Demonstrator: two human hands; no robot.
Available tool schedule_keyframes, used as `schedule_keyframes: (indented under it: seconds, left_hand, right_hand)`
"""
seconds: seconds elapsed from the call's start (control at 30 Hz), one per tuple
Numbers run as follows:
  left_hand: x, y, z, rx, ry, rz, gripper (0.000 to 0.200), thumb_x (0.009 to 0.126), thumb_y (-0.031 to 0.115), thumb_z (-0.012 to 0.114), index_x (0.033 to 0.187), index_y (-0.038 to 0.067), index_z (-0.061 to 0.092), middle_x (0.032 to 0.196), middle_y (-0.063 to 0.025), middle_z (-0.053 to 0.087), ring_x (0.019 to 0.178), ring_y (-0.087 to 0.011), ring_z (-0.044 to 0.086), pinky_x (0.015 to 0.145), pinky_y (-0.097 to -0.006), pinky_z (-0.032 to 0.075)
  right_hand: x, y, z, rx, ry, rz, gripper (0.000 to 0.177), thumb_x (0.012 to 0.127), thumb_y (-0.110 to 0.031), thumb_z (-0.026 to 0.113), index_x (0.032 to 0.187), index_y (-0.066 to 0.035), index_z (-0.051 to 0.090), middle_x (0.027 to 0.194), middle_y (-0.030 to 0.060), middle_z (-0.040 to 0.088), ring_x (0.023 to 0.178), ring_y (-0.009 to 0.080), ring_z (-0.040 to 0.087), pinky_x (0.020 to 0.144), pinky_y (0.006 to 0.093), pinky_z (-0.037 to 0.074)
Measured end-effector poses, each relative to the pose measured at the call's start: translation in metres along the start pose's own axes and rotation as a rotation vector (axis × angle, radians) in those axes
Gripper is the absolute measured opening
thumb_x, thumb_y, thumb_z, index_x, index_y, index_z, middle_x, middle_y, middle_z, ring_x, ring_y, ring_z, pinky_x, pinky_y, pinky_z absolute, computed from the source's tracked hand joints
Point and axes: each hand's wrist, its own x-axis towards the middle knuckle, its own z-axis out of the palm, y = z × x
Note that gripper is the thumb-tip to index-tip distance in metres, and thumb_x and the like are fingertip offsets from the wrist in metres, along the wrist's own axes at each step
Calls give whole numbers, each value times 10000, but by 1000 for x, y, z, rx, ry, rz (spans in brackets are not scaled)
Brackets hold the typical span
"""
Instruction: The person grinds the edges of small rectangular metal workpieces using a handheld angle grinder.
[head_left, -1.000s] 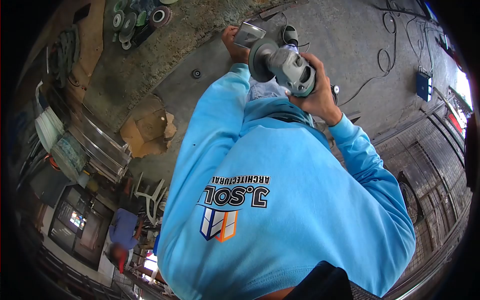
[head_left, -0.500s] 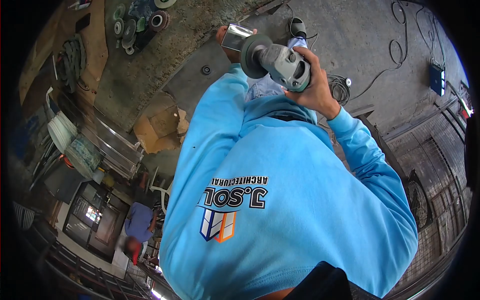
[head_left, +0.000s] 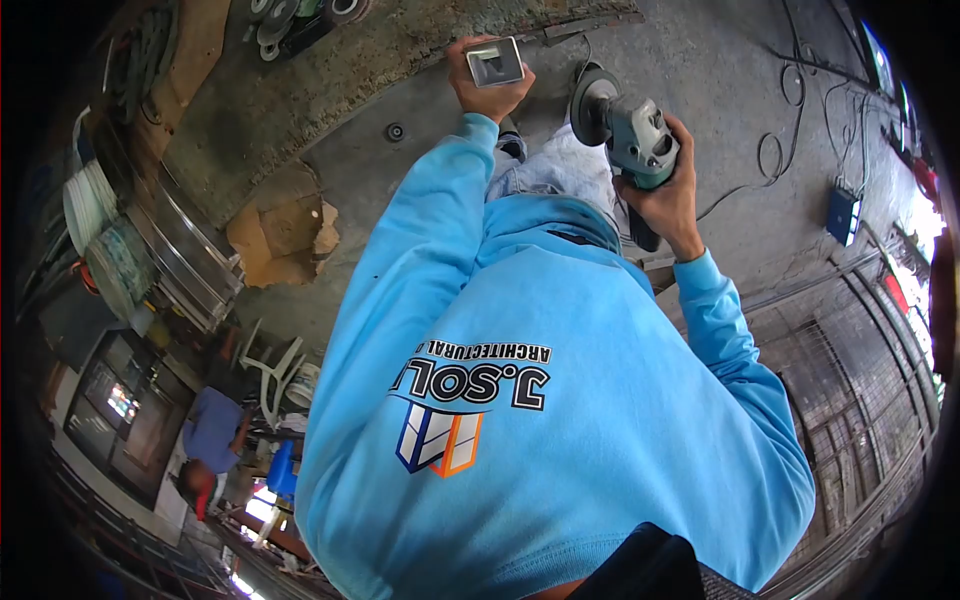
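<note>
My left hand (head_left: 488, 97) is wrapped round a shiny metal rectangular tube (head_left: 510, 62), whose hollow end faces the camera. To the right, my right hand (head_left: 668, 200) grips a grey-green angle grinder (head_left: 638, 142). The grinder's round disc (head_left: 592, 106) points towards the tube, with a gap between them. Whether the disc is spinning, I cannot tell.
Torn cardboard (head_left: 282, 238) and a small disc (head_left: 396, 131) lie on the concrete at left. Metal lengths (head_left: 185, 250) are stacked beyond. A cable (head_left: 745, 188) runs right near a blue box (head_left: 843, 216). Another person (head_left: 213, 430) is at lower left.
The grinder has moved right, away from the tube. My left hand has turned the tube so its open end shows. The camera view has also shifted.
</note>
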Motion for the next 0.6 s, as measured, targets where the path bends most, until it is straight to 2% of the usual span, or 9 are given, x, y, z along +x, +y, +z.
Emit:
schedule_keyframes:
  seconds: [0.03,0.1,0.23,0.4,0.53,0.6]
  left_hand:
    - [1,-6,-4,-3,18,-1,723,626,141,933,1214,98,515,1074,-82,735,930,-207,742,837,-351,622]
    - [7,-11,-11,-38,-127,149,672,613,108,917,1172,93,544,1048,-71,737,923,-189,735,847,-355,616]
    - [11,-11,-17,62,-152,231,665,596,88,919,1155,87,558,1042,-71,734,917,-191,737,836,-345,615]
    - [5,-4,-16,23,-183,130,737,584,123,956,1197,84,550,1046,-75,723,919,-236,736,838,-368,606]
    - [-1,-28,-12,33,-158,43,811,566,170,998,1231,79,544,1071,-87,717,956,-260,725,869,-391,592]
    - [-4,-32,-10,-51,-167,-53,884,548,220,1033,1270,77,542,1081,-96,707,985,-259,708,894,-396,578]
  right_hand:
    - [-2,-2,1,-9,-13,-8,994,685,-52,900,1537,-116,392,1302,189,691,1194,310,697,1056,436,552]
    - [-5,-6,4,-44,-32,-3,1000,679,-49,899,1538,-114,391,1310,190,689,1204,309,695,1062,434,549]
    - [-7,-16,17,-32,-79,-34,1005,676,-50,897,1541,-115,390,1313,188,687,1203,330,697,1070,443,543]
    - [-3,-32,32,-69,-113,-102,1010,670,-47,891,1540,-126,383,1314,202,671,1216,372,691,1064,463,551]
    - [-2,-48,38,-67,-137,-112,1012,671,-46,889,1541,-132,379,1328,200,667,1216,380,693,1060,470,555]
    - [-1,-51,38,-64,-150,-125,1048,661,-19,911,1557,-123,376,1335,167,646,1216,301,665,1060,428,555]
